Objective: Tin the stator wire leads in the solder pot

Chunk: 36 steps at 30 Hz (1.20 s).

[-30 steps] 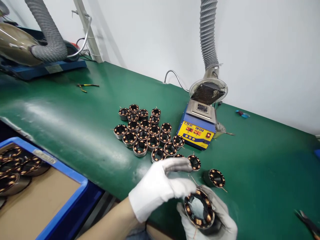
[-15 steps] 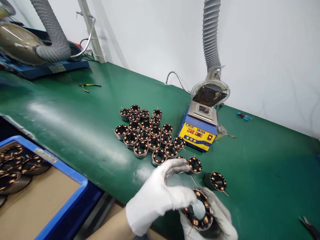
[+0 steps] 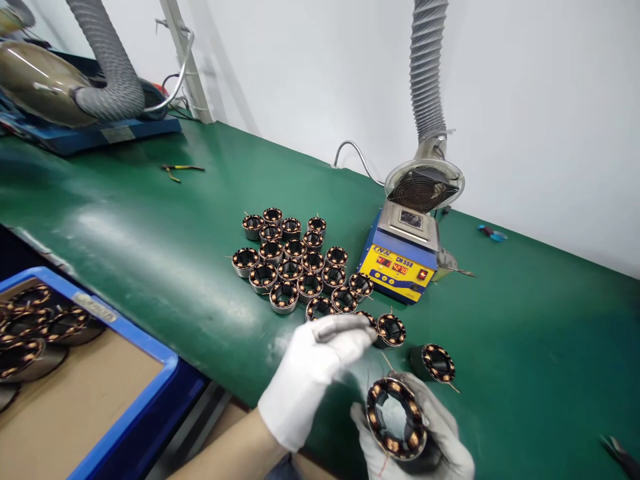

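My right hand [image 3: 445, 427], in a white glove, grips a motor stator [image 3: 414, 439] near the bench's front edge. The stator is a metal ring with copper windings and black inner parts. Its open end is turned up toward me, and the pale glove shows through the bore. Thin wire ends stick out from it. Left of it hovers my gloved left hand [image 3: 320, 373], holding nothing, fingers stretched out to the right. Its fingertips lie in front of a partly hidden stator [image 3: 369, 319]. Close by stand another stator [image 3: 391, 329] and a tilted one [image 3: 438, 363].
Several stators [image 3: 290, 269] stand grouped on the green bench [image 3: 195, 220]. A blue-and-yellow solder pot [image 3: 397, 267] sits under an extraction hood [image 3: 425, 183]. A blue bin [image 3: 150, 393] holds more stators at left. Cutters [image 3: 183, 169] lie behind; another tool [image 3: 620, 457] is at right.
My left hand has come away from the held stator, its thumb leaving the ring and its fingers straightening. My right hand keeps its grip. The view has shifted slightly.
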Motion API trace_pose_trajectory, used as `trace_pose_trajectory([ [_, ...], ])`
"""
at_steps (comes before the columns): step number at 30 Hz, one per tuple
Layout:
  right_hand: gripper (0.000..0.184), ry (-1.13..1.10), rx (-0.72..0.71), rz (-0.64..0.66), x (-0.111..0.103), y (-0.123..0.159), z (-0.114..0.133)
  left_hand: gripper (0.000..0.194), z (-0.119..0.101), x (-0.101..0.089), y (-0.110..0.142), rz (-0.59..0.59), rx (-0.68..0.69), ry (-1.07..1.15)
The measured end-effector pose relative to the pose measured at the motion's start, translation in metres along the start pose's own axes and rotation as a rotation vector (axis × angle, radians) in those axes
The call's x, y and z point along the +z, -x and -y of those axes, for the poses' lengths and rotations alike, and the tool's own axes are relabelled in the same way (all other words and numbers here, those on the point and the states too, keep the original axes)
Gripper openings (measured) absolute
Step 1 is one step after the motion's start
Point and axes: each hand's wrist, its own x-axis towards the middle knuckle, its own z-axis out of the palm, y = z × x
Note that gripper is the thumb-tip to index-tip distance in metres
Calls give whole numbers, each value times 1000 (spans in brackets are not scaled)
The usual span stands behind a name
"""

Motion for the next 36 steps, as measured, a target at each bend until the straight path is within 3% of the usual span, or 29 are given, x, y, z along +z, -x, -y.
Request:
trace_pose_trajectory([
  [3, 64, 3, -2, -21, 2, 0, 3, 26, -2, 1, 0, 82, 58, 5],
  [6, 55, -55, 29, 10, 1, -1, 4, 12, 0, 9, -2, 168, -72, -73],
  [9, 45, -77, 60, 53, -4, 1, -1, 11, 6, 12, -8, 202, -107, 74],
  [14, 58, -50, 98, 60, -10, 6, -7, 24, 6, 1, -15, 14, 9, 179],
  [19, 52, -54, 125, 26, -8, 5, -2, 24, -3, 1, -6, 206, -135, 33],
  [25, 39, -84, 170, 9, -6, 1, 6, 11, 0, 4, 2, 193, -204, 24],
  [28, 48, -51, 153, 15, -5, -3, 12, 4, 0, 0, 1, 170, -112, -1],
  [31, 47, -47, 157, -18, -2, -5, 18, 15, 0, -5, -1, 160, -31, 19],
  [33, 45, -31, 151, -38, -1, -5, 19, 27, -1, -5, 0, 185, -108, -1],
  [36, 44, -20, 160, -46, 0, -4, 18, 16, -1, 0, 2, 188, -182, -98],
])
